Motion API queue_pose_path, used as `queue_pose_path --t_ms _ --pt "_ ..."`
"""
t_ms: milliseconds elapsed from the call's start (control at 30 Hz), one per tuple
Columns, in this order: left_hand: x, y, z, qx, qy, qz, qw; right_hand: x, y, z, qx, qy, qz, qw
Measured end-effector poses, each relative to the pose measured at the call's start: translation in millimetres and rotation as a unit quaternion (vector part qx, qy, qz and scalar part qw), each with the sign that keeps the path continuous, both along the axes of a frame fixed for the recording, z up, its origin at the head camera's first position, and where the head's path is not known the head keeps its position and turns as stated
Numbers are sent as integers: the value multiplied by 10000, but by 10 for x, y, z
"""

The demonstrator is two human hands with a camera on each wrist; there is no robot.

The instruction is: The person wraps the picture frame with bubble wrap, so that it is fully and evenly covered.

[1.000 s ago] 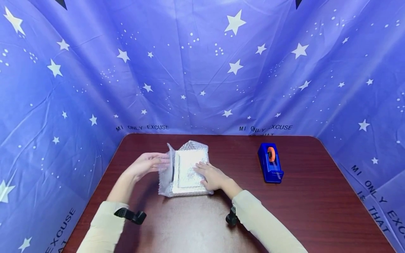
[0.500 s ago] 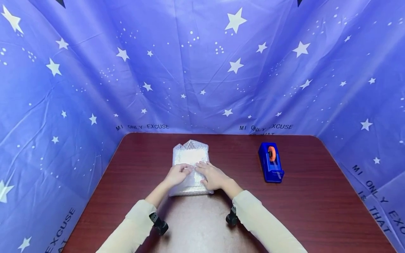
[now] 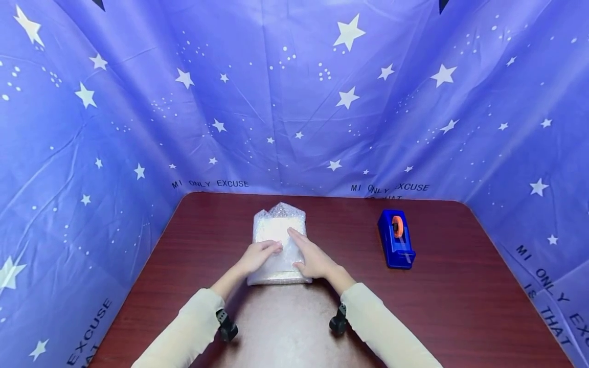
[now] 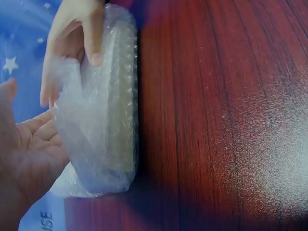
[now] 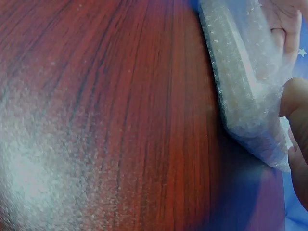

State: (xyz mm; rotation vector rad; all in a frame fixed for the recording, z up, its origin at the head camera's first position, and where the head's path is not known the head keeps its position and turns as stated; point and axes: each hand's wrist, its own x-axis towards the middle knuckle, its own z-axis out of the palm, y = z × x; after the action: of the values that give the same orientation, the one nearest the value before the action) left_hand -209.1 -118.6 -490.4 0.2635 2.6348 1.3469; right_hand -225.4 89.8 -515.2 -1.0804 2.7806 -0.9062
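Note:
A flat, boxy white piece wrapped in clear bubble wrap [image 3: 278,225] lies on the table in the head view. On the wrap's near left part rests my left hand [image 3: 258,257], thumb toward the middle; in the left wrist view its palm faces up and its straight fingers touch the loose layer of wrap [image 4: 86,139]. My right hand [image 3: 316,259] lies across the right side with straight fingers on the top and the thumb apart. The right wrist view catches part of the right hand [image 5: 297,110] at the wrap's edge. The underside of the package is hidden.
A blue tape dispenser [image 3: 397,245] with an orange-cored roll stands to the right of the package. The dark red wooden table [image 3: 451,286] is enclosed by a blue curtain [image 3: 313,112] with white stars behind and on both sides.
My left hand came in from the left and folded the bubble-wrap flap over the white piece. It now rests on top. The right hand stays on the package, its fingers shifting slightly.

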Motion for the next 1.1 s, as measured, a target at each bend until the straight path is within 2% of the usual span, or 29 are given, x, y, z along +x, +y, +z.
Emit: queue_pose_path --t_ms 67,133,200,267,333,367,467,600,700,833,967,1033,1100 --pt "19 26 -19 -307 343 -298 9985 5 5 -10 -104 66 49 9999" --pt "48 47 -36 -773 826 -708 9911 11 12 -2 -148 102 80 9998" --pt "80 60 -59 -1186 1350 -1108 9775 12 24 20 -141 142 75 9998" --pt "103 68 -79 -1561 1821 -1422 9604 13 43 58 -95 149 76 9998" --pt "119 74 -84 -1799 2139 -1567 9473 17 63 105 0 129 92 9999" --pt "126 75 -82 -1869 2235 -1595 9432 20 73 129 50 122 130 9998" --pt "143 73 -63 -2046 2321 -1594 9375 39 83 190 160 81 253 9995" --pt "169 115 -46 -2183 2287 -1521 9364 70 105 231 269 147 192 9993" --pt "170 127 -57 -2204 2207 -1492 9383 87 97 196 485 152 -1 9987" --pt "162 122 -78 -1955 1898 -1459 9510 121 98 119 617 1 -183 9979" --pt "110 62 -77 -1523 1760 -1208 9650 112 74 80 499 -45 -210 9985" --pt "70 15 -64 -1377 1889 -1099 9661 96 66 75 499 -36 -202 9985" --pt "32 -33 -33 -1317 2036 -1103 9639 82 69 76 550 -66 -206 9983"
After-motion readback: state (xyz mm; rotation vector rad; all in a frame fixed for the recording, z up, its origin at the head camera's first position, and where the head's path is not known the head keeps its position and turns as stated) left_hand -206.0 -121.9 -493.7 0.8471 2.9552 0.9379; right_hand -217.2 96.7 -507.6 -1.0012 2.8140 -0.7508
